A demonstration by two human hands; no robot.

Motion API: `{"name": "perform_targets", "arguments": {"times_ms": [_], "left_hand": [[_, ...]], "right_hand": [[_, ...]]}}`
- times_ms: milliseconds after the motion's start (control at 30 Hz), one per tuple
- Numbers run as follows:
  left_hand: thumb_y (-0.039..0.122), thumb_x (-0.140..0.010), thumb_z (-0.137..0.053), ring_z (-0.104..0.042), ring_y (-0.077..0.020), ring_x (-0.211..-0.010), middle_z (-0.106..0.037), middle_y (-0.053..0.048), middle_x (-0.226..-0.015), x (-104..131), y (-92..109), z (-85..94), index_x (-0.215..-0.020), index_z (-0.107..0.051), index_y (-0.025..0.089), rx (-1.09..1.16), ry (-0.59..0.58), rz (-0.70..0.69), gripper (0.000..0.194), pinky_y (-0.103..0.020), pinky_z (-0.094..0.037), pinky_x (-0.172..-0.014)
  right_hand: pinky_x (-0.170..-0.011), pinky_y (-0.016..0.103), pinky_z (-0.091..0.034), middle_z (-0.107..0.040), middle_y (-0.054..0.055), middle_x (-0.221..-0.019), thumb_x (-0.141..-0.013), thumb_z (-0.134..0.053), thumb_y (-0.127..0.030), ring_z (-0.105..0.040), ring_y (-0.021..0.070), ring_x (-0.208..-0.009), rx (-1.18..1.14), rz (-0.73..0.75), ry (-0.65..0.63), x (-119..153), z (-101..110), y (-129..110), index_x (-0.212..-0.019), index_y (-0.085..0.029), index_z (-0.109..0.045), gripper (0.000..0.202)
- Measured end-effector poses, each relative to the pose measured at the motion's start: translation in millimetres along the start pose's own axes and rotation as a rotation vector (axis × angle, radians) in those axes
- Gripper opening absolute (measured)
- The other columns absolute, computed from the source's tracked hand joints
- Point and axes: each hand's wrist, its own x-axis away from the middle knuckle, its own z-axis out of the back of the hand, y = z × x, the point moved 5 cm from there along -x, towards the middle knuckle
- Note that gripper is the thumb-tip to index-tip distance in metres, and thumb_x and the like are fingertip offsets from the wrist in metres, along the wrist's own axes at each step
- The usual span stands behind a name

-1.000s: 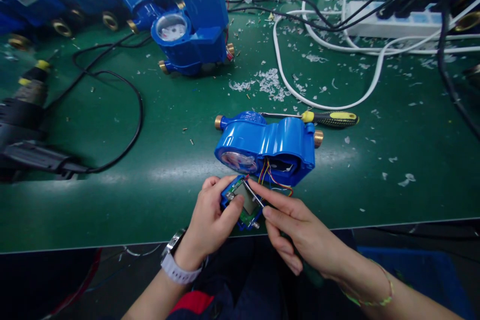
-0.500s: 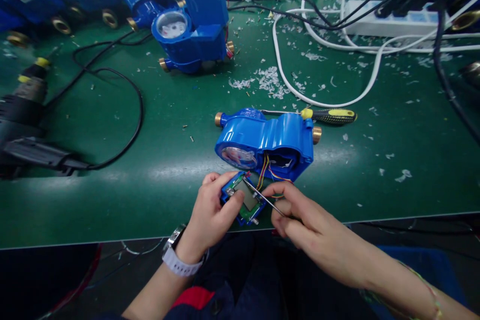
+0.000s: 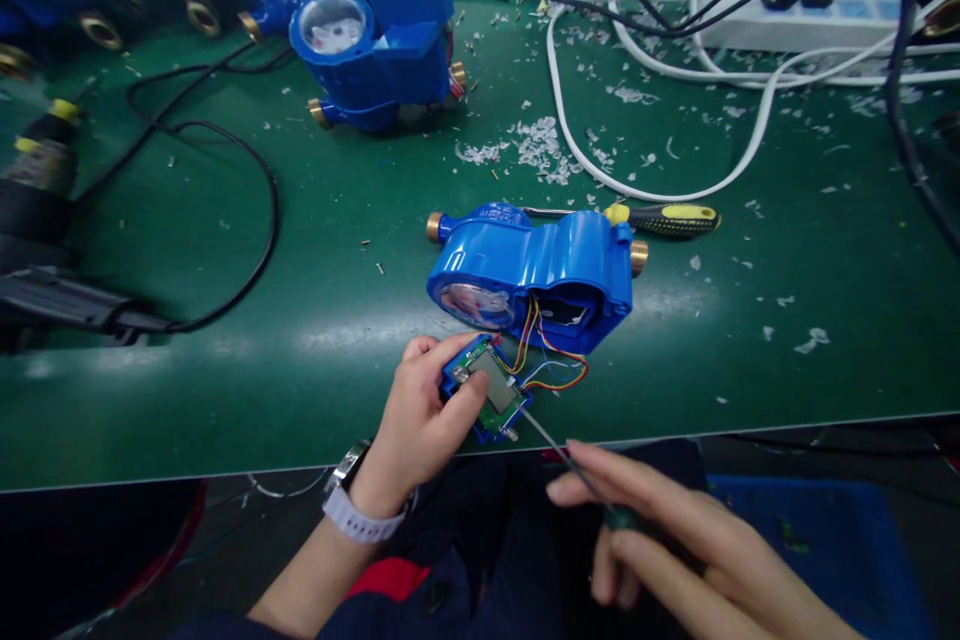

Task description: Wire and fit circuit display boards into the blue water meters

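Observation:
My left hand [image 3: 431,410] grips a small blue-framed circuit board [image 3: 496,407] with a grey display, its thumb on the display's edge. In my right hand [image 3: 660,530] is a thin screwdriver [image 3: 551,442], its dark handle partly hidden by the fingers and its tip at the board's lower right edge. Red, yellow and white wires [image 3: 581,375] run from the board to the open compartment of a blue meter [image 3: 566,250], which lies just beyond on the green table [image 3: 337,360].
Behind the meter lies a yellow-black screwdriver [image 3: 675,219]. A second blue meter [image 3: 375,50], plastic scraps [image 3: 544,145] and a white power strip [image 3: 802,15] are farther back. At the left is a black power tool [image 3: 45,220] with its cable.
My right hand has moved down and right, away from the wires. The screwdriver's tip has gone from the board's top to its lower right edge. My left hand still holds the board.

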Motion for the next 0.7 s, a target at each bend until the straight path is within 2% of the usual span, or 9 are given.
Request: {"name": "perform_targets", "arguments": {"times_ms": [100, 167, 233, 300, 400, 533, 700], "left_hand": [[0.029, -0.087, -0.053, -0.054, -0.0241, -0.088, -0.073, -0.004, -0.098, 0, 0, -0.9, -0.112, -0.067, 0.021, -0.005, -0.004, 0.003, 0.029, -0.038, -0.041, -0.08], [0.031, -0.087, -0.055, -0.054, -0.0242, -0.088, -0.073, -0.004, -0.098, 0, 0, -1.0, -0.111, -0.068, 0.021, -0.008, -0.001, 0.007, 0.028, -0.037, -0.04, -0.079], [0.033, -0.087, -0.056, -0.054, -0.0242, -0.088, -0.073, -0.004, -0.098, 0, 1, -0.8, -0.11, -0.068, 0.022, -0.011, 0.003, 0.007, 0.028, -0.038, -0.04, -0.079], [0.033, -0.087, -0.055, -0.054, -0.0239, -0.086, -0.073, -0.004, -0.098, 0, 2, -0.6, -0.111, -0.068, 0.021, -0.01, 0.0, 0.002, 0.029, -0.037, -0.04, -0.078], [0.031, -0.087, -0.054, -0.054, -0.0232, -0.084, -0.073, -0.004, -0.096, 0, 3, -0.3, -0.111, -0.069, 0.021, -0.003, -0.006, 0.0, 0.03, -0.037, -0.04, -0.077], [0.031, -0.086, -0.054, -0.054, -0.0232, -0.084, -0.073, -0.005, -0.096, 0, 2, 0.4, -0.112, -0.068, 0.02, -0.005, -0.001, 0.007, 0.031, -0.037, -0.041, -0.077], [0.031, -0.086, -0.054, -0.055, -0.0229, -0.083, -0.073, -0.005, -0.094, 0, 2, 0.9, -0.113, -0.069, 0.021, -0.034, 0.01, 0.004, 0.032, -0.038, -0.043, -0.077]], "right_hand": [[-0.086, 0.023, -0.056, -0.068, -0.001, -0.118, -0.094, -0.044, -0.012, -0.069, 0.0109, -0.093, 0.47, 0.276, 0.188, -10, 18, -29, -0.138, -0.037, -0.046, 0.05], [-0.085, 0.022, -0.056, -0.069, 0.001, -0.116, -0.094, -0.043, -0.009, -0.068, 0.0129, -0.1, 0.66, 0.388, 0.208, -18, 20, -42, -0.134, -0.029, -0.05, 0.045], [-0.079, 0.025, -0.06, -0.07, 0.005, -0.113, -0.094, -0.041, -0.008, -0.07, 0.0157, -0.096, 0.773, 0.44, 0.185, -26, 18, -50, -0.132, -0.023, -0.052, 0.042], [-0.073, 0.031, -0.062, -0.07, 0.007, -0.112, -0.093, -0.04, -0.006, -0.072, 0.0191, -0.09, 0.843, 0.453, 0.17, -33, 18, -53, -0.131, -0.019, -0.053, 0.042], [-0.076, 0.037, -0.062, -0.07, 0.009, -0.114, -0.092, -0.041, -0.005, -0.073, 0.0222, -0.089, 0.888, 0.447, 0.136, -39, 19, -54, -0.131, -0.015, -0.055, 0.043], [-0.079, 0.037, -0.062, -0.069, 0.009, -0.119, -0.091, -0.042, -0.004, -0.072, 0.0231, -0.093, 0.89, 0.444, 0.091, -41, 20, -58, -0.132, -0.016, -0.055, 0.044], [-0.081, 0.04, -0.061, -0.07, 0.009, -0.117, -0.091, -0.042, -0.006, -0.073, 0.0236, -0.087, 0.933, 0.375, 0.062, -43, 19, -59, -0.134, -0.017, -0.055, 0.046]]}}
